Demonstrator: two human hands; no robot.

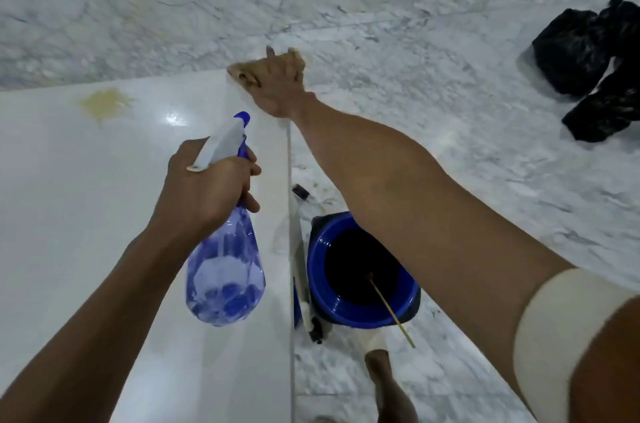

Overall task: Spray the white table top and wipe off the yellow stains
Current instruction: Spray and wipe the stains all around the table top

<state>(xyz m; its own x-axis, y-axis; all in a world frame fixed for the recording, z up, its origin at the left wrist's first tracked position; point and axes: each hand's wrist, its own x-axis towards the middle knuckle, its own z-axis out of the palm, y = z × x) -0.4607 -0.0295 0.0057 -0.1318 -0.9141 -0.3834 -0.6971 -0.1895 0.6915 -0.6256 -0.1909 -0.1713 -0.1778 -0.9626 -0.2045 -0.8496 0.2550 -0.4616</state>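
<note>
Head view: white desk (86, 214) fills left half of frame. Left hand (207, 187) at centre, fingers clamped round neck of blue spray bottle (227, 270), nozzle toward top of frame. Right hand (280, 86) at upper centre, pressed flat on a yellow-stained cloth (242, 72) at desk's far right corner; fingers wrapped over the cloth. Yellow stain (105, 103) on desk, upper left, well apart from cloth. Blue bucket (360, 266) on marble floor (485, 180), just right of desk edge. Black bag (595, 69) at right edge.
</note>
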